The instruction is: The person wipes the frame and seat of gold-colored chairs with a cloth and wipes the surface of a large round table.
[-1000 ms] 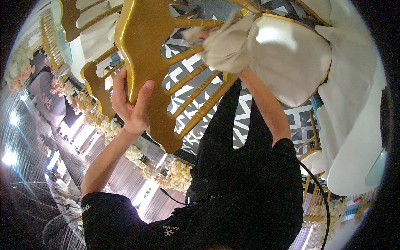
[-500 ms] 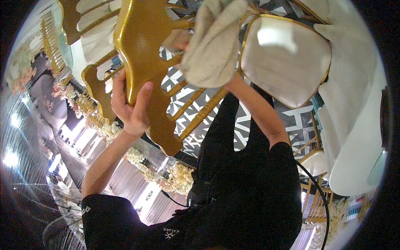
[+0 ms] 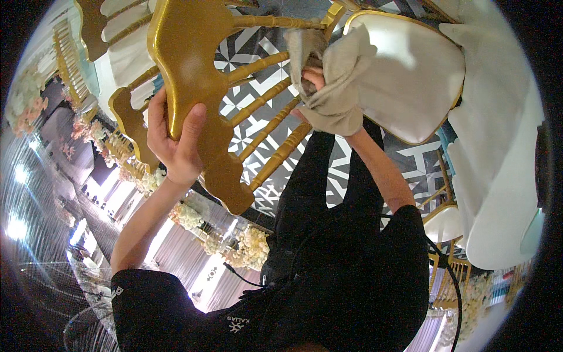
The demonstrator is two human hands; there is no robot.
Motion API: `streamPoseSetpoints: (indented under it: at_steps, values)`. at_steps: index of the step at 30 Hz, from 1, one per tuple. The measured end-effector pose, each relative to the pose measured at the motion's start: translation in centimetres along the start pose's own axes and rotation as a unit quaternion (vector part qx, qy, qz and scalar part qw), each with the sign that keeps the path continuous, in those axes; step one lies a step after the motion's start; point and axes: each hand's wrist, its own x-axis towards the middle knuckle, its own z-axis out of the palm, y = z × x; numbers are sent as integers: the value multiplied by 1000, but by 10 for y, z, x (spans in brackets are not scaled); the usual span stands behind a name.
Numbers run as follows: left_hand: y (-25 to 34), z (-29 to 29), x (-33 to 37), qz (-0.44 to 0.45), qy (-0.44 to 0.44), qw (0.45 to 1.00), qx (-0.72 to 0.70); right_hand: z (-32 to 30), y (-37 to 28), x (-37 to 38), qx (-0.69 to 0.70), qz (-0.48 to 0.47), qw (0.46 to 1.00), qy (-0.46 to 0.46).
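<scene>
A gold chair [image 3: 196, 76] with a scalloped top rail and turned spindles stands in front of me. My left hand [image 3: 176, 135] grips the end of that top rail, thumb on its face and fingers behind it. My right hand [image 3: 315, 77] is closed on a beige cloth [image 3: 340, 97], bunched and draped around the palm and wrist. The cloth lies against the spindles around their middle, close to the chair's white seat pad [image 3: 404, 76]. Some of my right fingers show through the folds; the others are hidden.
A white-draped table [image 3: 498, 146] runs along the right. Another gold chair [image 3: 126, 123] stands to the left, near cream flowers [image 3: 249, 249] by my left side. Black and white patterned floor [image 3: 258, 105] shows between the spindles. A black cable [image 3: 451, 276] hangs at my right.
My right hand with the cloth has moved right and slightly down, away from the top rail along the spindles. My left hand keeps its hold on the rail.
</scene>
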Motion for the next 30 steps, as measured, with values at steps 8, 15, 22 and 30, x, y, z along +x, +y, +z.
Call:
streamPoseSetpoints:
  at_steps: [8,15,22,30]
  values:
    - [-1,-1,3,2,-6,999,53,51,67,23,207,76,972,-76]
    - [-3,1,3,9,7,999,31,49,-45,51,107,-12,989,-103]
    - [3,2,0,1,21,999,43,61,-22,31,133,-6,990,-49]
    - [2,5,-2,-9,47,998,48,54,4,28,85,31,996,-10]
